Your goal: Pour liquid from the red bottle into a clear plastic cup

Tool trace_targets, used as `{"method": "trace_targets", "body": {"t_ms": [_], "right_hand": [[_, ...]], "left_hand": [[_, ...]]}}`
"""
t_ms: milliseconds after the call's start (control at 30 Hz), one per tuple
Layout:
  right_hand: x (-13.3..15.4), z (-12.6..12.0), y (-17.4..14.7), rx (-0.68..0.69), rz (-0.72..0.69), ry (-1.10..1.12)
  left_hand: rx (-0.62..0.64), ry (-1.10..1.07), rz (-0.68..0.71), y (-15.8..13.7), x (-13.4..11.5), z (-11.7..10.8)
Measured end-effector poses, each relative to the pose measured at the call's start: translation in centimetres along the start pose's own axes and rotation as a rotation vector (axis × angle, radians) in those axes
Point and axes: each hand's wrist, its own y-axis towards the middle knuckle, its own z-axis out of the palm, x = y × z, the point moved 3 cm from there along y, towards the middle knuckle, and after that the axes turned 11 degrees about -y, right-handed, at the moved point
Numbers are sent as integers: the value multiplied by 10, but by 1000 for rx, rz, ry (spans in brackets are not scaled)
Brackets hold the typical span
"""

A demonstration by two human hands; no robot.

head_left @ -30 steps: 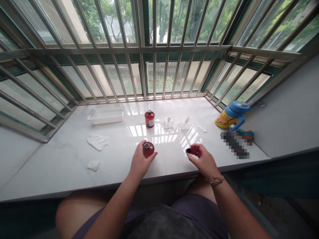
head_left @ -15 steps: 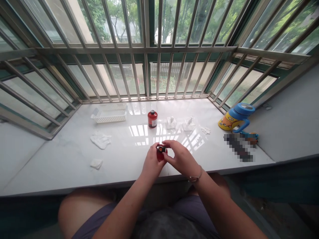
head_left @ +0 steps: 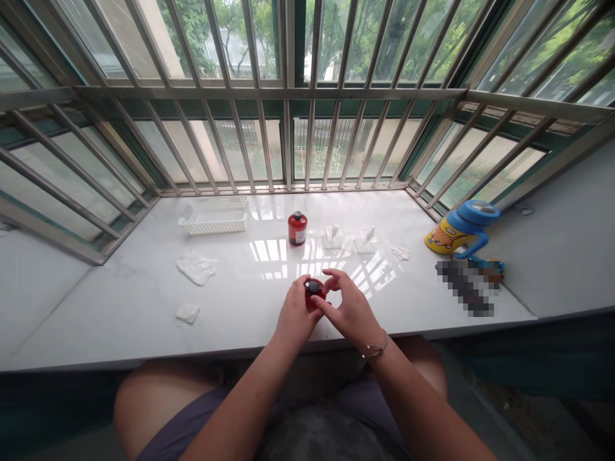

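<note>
Near the front edge of the white counter, my left hand (head_left: 296, 312) is wrapped around a small red bottle (head_left: 310, 302). A round black cap (head_left: 314, 287) sits on top of it. My right hand (head_left: 350, 307) is at the bottle's right side, its thumb tip at the cap's edge and its index finger lifted away, with a gap between them. A second red bottle (head_left: 297, 230), with a black cap and a pale label, stands upright farther back on the counter.
A white perforated basket (head_left: 216, 226) is at the back left, with crumpled tissues (head_left: 196, 270) in front. Two small clear boxes (head_left: 368, 240) holding white tissue-like pieces stand right of the rear bottle. A blue-yellow flask (head_left: 461, 227) lies tilted at the right wall. Metal bars (head_left: 269, 94) line the window.
The black cap now lies over the held bottle's mouth, where a black ring with an orange centre showed before. My right index finger has lifted away. The view has shifted slightly.
</note>
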Motion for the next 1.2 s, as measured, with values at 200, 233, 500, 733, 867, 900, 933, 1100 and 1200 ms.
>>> {"method": "trace_targets", "body": {"t_ms": [200, 233, 500, 733, 867, 900, 933, 1100, 1200], "right_hand": [[1, -1, -9, 67, 48, 259], [1, 0, -9, 97, 46, 289], [-9, 8, -14, 36, 112, 337], [-6, 9, -15, 38, 113, 348], [-4, 8, -11, 36, 108, 309], [-2, 8, -10, 57, 96, 286], [0, 9, -9, 72, 83, 259], [3, 11, 0, 42, 64, 129], [2, 11, 6, 13, 65, 80]], "left_hand": [[-13, 30, 24, 0, 1, 1], [-13, 25, 28, 0, 1, 1], [-13, 21, 47, 0, 4, 0], [-10, 34, 33, 0, 2, 0], [-9, 31, 29, 1, 1, 1], [-11, 24, 33, 1, 2, 1], [-15, 18, 40, 1, 2, 1], [-33, 42, 65, 1, 3, 1], [-24, 53, 54, 1, 3, 1]]}}
